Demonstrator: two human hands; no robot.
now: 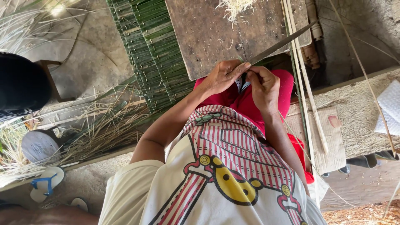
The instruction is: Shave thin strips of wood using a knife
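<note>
The woven mat of green strips (150,54) spreads widest, running out from under the worn wooden tabletop (216,33) in front of me. A small heap of pale shavings (235,6) lies at the tabletop's far edge. Pale split sticks (302,71) lean along its right side. Across its near right corner slants the long dark blade (283,43), the tip pointing away to the upper right and the near end coming down into my hands above my red lap. My left hand (223,77) is curled around the blade's near end, thumb laid along it. My right hand (264,87) sits touching the left, its fingers (256,71) pinched shut on something thin just beside the blade; I cannot tell what it is. A blue-strapped sandal (48,181) lies on the floor to my left.
</note>
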